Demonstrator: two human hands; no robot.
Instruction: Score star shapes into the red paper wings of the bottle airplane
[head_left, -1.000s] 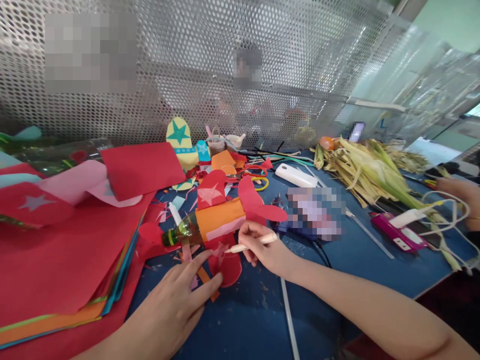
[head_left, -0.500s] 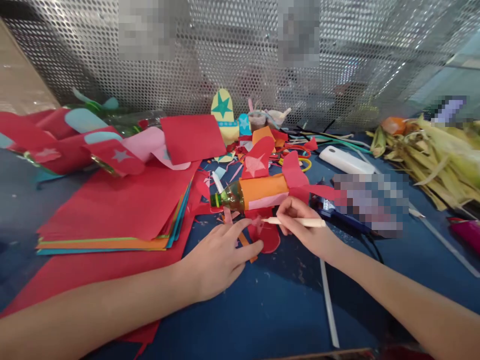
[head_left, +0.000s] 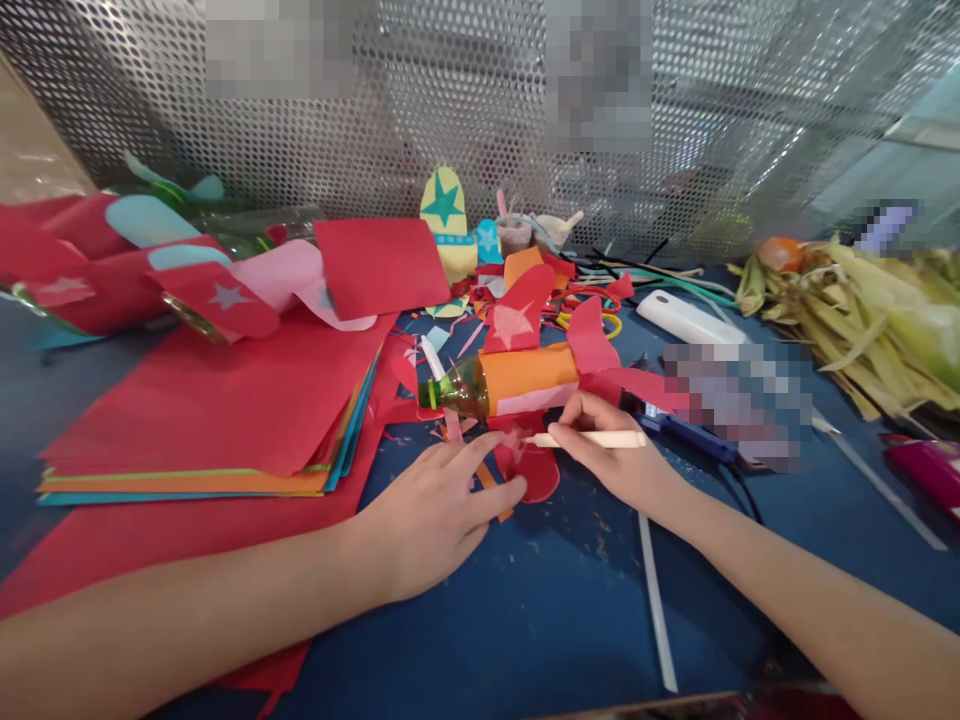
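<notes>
A craft plane made from a green bottle (head_left: 459, 386) wrapped in orange paper (head_left: 529, 376) with red paper wings lies on the blue table (head_left: 525, 620). My left hand (head_left: 433, 512) rests flat on the table, fingers spread, its fingertips pressing the lower red wing (head_left: 537, 476). My right hand (head_left: 611, 455) pinches a thin cream stick (head_left: 592, 439) whose tip points at that wing's pale star.
A stack of red, orange and blue paper sheets (head_left: 217, 420) lies to the left. Paper scraps, a yellow star-marked cutout (head_left: 444, 215) and small cups stand by the perforated metal screen. A white device (head_left: 686, 320) and corn husks (head_left: 862, 320) lie to the right.
The camera view swung left between one second and half a second ago. Since then both hands stay at the red wing with only slight shifts.
</notes>
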